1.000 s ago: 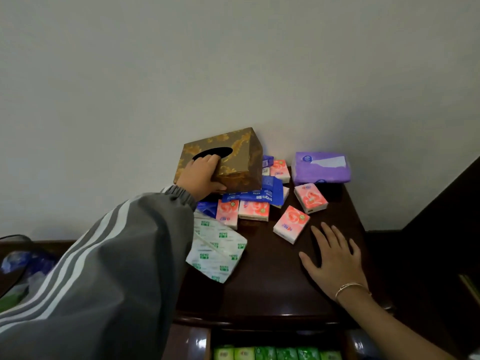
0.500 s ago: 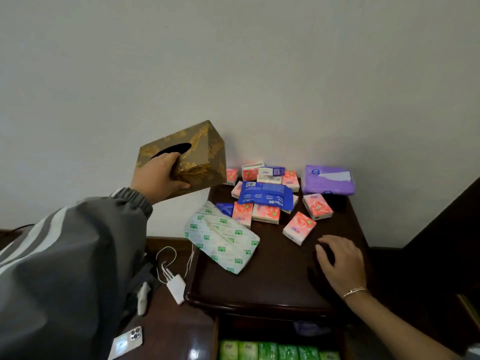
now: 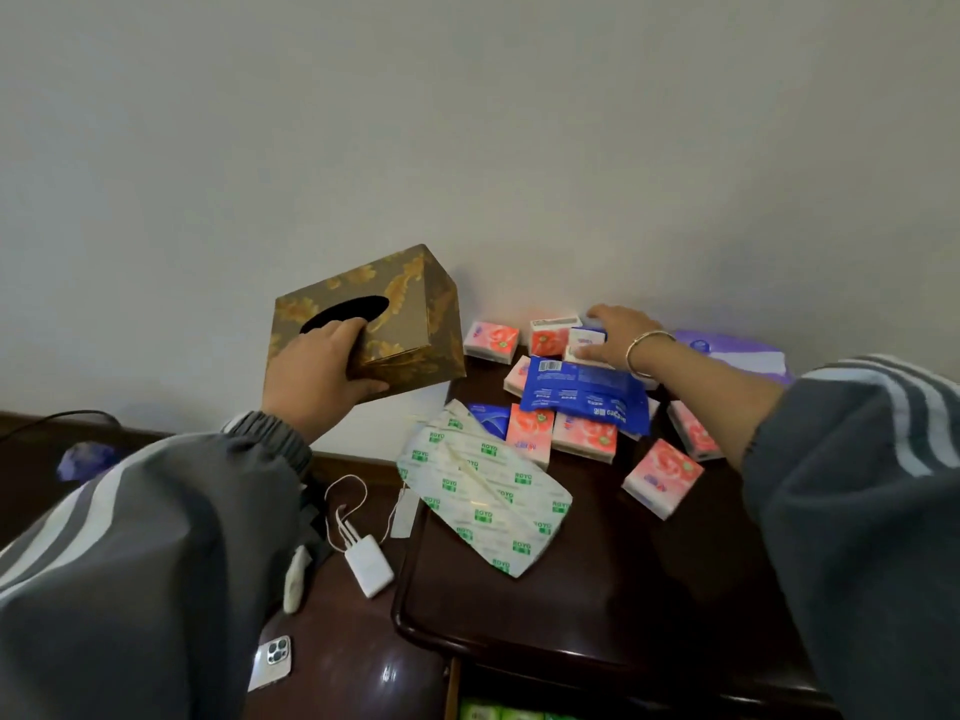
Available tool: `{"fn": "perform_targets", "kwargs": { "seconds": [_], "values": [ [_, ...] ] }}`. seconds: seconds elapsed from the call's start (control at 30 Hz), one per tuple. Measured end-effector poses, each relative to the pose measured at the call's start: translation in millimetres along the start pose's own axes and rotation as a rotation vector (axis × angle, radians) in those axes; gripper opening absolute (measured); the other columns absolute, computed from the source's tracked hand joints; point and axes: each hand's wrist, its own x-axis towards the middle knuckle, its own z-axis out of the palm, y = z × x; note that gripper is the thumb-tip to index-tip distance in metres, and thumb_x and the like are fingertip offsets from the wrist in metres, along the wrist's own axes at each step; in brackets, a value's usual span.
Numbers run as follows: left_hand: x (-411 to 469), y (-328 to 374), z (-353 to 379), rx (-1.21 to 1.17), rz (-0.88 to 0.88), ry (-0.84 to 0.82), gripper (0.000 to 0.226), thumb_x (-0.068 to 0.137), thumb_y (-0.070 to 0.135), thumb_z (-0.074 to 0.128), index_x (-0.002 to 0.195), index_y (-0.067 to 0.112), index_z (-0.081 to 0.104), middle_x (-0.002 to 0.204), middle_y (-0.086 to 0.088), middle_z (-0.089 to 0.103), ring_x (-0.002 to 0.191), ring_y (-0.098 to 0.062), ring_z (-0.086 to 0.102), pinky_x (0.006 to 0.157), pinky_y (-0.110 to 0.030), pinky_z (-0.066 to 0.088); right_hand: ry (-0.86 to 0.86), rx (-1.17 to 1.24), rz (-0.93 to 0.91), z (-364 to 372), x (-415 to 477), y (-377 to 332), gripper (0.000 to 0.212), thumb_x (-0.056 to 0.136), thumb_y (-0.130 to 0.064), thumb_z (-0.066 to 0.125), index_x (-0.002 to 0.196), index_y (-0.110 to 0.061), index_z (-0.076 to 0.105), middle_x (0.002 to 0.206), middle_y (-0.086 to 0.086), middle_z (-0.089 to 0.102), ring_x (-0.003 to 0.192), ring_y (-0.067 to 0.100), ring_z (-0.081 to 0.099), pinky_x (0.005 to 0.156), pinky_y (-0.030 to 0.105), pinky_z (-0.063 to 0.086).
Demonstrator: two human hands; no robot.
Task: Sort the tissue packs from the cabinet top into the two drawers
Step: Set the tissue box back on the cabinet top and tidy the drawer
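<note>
- Tissue packs (image 3: 584, 436) lie scattered over the rear half of a dark, glossy wooden cabinet top (image 3: 597, 589), most of them between the two hands and close to the pale wall.
- A gold-and-brown leaf-patterned tissue box (image 3: 410, 314) is held tilted in the air off the cabinet's left edge. The left hand (image 3: 317, 366) grips it, fingers hooked into the black oval slot and thumb under its near face.
- A long white soft pack with green print (image 3: 483, 491) lies slantwise at the cabinet's left edge, just below that box.
- A purple soft pack (image 3: 737, 356) sits at the back right, partly hidden by the right forearm.
- A blue flat plastic pack (image 3: 587, 394) rests on top of several small pink pocket packs, just in front of the right hand.
- The right hand (image 3: 618, 332), a thin bangle (image 3: 644, 345) at its wrist, is cupped over a small white-and-purple pocket pack (image 3: 587, 339) by the wall; I cannot tell whether it grips it.
- One pink pocket pack (image 3: 662, 472) lies apart, under the right forearm.
- Green packs (image 3: 498, 711) show in the drawer below.
</note>
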Motion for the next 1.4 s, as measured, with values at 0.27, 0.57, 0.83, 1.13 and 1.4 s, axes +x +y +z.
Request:
{"fn": "perform_targets", "kwargs": {
  "seconds": [0.27, 0.57, 0.83, 1.13, 1.4],
  "values": [
    [-1, -2, 7, -0.007, -0.058, 0.022, 0.07, 0.073, 0.041, 0.077, 0.132, 0.017, 0.048, 0.126, -0.006, 0.06, 0.113, -0.032, 0.056, 0.087, -0.045, 0.05, 0.248, 0.158, 0.012, 0, 7, 15, 0.026, 0.085, -0.021, 0.062, 0.109, -0.011, 0.064, 0.109, 0.016, 0.067, 0.099, 0.034, 0.06, 0.079, 0.036, 0.045],
    [-15, 23, -18, -0.018, -0.023, 0.042, 0.069, 0.073, 0.042, 0.077, 0.13, 0.015, 0.049, 0.123, -0.008, 0.062, 0.109, -0.033, 0.058, 0.091, -0.046, 0.049, 0.662, 1.053, 0.258, -38, -103, 56, 0.022, 0.085, -0.02, 0.064, 0.103, -0.01, 0.055, 0.096, 0.007, 0.059, 0.08, 0.015, 0.057, 0.077, 0.032, 0.046],
    [-47, 54, -45, -0.045, -0.025, 0.046, 0.065, 0.071, 0.039, 0.078, 0.126, 0.018, 0.05, 0.126, -0.005, 0.061, 0.112, -0.032, 0.057, 0.091, -0.044, 0.047, 0.226, 1.623, 0.502, -15, -201, 38, 0.019, 0.087, -0.007, 0.047, 0.071, -0.013, 0.055, 0.056, 0.001, 0.063, 0.044, 0.009, 0.061, 0.042, 0.019, 0.05],
    [-94, 40, -57, 0.005, -0.084, 0.041, 0.07, 0.073, 0.043, 0.077, 0.13, 0.013, 0.049, 0.119, -0.01, 0.062, 0.107, -0.034, 0.059, 0.09, -0.047, 0.048, -0.116, 0.337, -0.042, 39, -186, -67, 0.084, 0.069, -0.054, 0.074, 0.137, -0.017, 0.041, 0.134, 0.006, 0.049, 0.119, 0.025, 0.05, 0.097, 0.037, 0.044],
    [-116, 11, -42, 0.003, -0.107, 0.005, 0.071, 0.074, 0.041, 0.077, 0.131, 0.011, 0.048, 0.119, -0.012, 0.062, 0.108, -0.035, 0.058, 0.094, -0.048, 0.046, -0.115, 0.078, 0.008, 84, -178, -78, 0.075, 0.072, -0.048, 0.073, 0.13, -0.014, 0.04, 0.126, 0.008, 0.055, 0.11, 0.028, 0.056, 0.085, 0.04, 0.05]
  ]
}}
